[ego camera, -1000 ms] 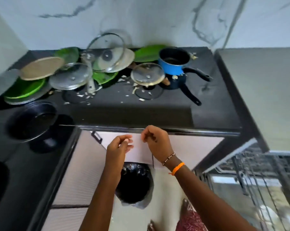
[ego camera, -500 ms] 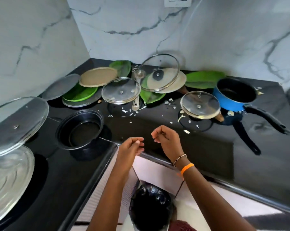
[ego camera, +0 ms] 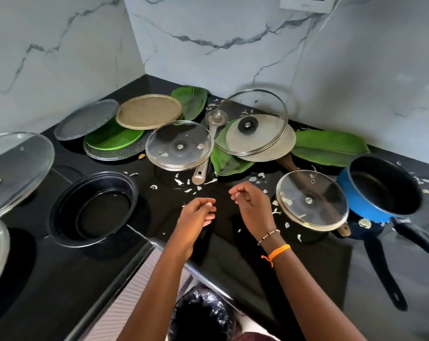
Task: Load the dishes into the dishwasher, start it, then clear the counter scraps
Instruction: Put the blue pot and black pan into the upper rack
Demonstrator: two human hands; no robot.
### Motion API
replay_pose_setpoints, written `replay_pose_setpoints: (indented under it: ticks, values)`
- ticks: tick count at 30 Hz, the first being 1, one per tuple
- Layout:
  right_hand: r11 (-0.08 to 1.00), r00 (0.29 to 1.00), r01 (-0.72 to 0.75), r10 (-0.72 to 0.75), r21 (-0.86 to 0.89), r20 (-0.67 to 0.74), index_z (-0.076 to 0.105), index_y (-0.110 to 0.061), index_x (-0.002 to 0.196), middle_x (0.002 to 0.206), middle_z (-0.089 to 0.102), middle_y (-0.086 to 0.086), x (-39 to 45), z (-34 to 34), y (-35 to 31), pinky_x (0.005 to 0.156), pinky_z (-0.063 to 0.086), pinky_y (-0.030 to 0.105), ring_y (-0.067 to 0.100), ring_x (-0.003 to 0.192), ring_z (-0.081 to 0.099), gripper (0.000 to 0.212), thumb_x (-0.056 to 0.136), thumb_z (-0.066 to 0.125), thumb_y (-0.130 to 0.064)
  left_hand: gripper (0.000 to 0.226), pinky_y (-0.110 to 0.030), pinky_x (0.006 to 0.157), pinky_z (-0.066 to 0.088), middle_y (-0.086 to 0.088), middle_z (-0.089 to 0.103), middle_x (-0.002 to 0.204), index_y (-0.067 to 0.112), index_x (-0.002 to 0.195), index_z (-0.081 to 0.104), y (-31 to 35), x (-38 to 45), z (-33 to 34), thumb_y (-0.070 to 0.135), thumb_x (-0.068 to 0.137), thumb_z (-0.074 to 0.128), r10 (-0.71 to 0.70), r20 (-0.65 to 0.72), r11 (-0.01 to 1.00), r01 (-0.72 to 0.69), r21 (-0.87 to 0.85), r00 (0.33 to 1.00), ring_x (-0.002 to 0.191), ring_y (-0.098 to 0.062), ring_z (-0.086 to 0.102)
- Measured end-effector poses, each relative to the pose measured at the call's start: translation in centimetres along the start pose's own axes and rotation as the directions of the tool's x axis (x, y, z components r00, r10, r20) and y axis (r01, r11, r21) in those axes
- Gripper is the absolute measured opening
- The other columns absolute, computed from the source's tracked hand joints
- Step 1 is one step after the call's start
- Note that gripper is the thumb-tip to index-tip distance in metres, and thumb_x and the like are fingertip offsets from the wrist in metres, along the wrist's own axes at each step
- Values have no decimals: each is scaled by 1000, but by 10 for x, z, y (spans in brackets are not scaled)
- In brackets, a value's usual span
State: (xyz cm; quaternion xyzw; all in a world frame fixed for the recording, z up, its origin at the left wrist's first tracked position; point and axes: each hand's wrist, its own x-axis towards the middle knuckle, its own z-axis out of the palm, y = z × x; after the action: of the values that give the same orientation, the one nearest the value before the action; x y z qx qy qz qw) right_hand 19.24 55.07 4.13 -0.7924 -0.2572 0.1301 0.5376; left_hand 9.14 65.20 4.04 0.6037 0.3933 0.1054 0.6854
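scraps (ego camera: 184, 183) small, whitish, strewn on black table (ego camera: 233, 254); left hand (ego camera: 196, 214) and right hand (ego camera: 251, 205) loosely curled above, holding nothing.

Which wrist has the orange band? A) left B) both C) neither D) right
D: the orange band sits on the wrist just below the right hand; the wrist of the left hand is bare.
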Motion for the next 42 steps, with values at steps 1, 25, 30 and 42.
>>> replay_pose_setpoints:
  ticks: [1,25,30,42]
  values:
    - [999,999,29,-30,-36,-27,60,-25,78,79,63,-7,1,-6,1,74,49,27,10,79,61,28,85,48,0,22,-22,78,49,0,65,91,22,94,65,0,3,6,14,95,46,-9,13,1000,9,1,1000,81,-9,62]
    - [794,786,-286,-126,-536,-605,65,-12,93,99,59,8,-15,-194,46,81,34,28,32,92,47,17,77,64,-6,9,-27,66,57,-10,66,90,16,98,55,28,17,146,12,95,48,-105,344,993,81,85,933,74,-17,65]
    - [623,784,-586,274,-518,-557,48,-13,124,127,43,15,-29,-239,52,95,36,44,39,117,40,57,78,69,-39,12,-18,54,55,-7,65,86,18,93,55,25,20,146,9,94,47,-61,297,996,39,80,953,73,-14,63]
    - [793,855,-464,284,-395,-435,38,-9,115,86,54,7,-42,-248,53,70,37,33,30,84,55,44,81,65,-17,23,-24,70,50,-1,64,95,17,115,51,23,17,141,15,92,55,-61,302,992,25,121,951,78,-8,60]
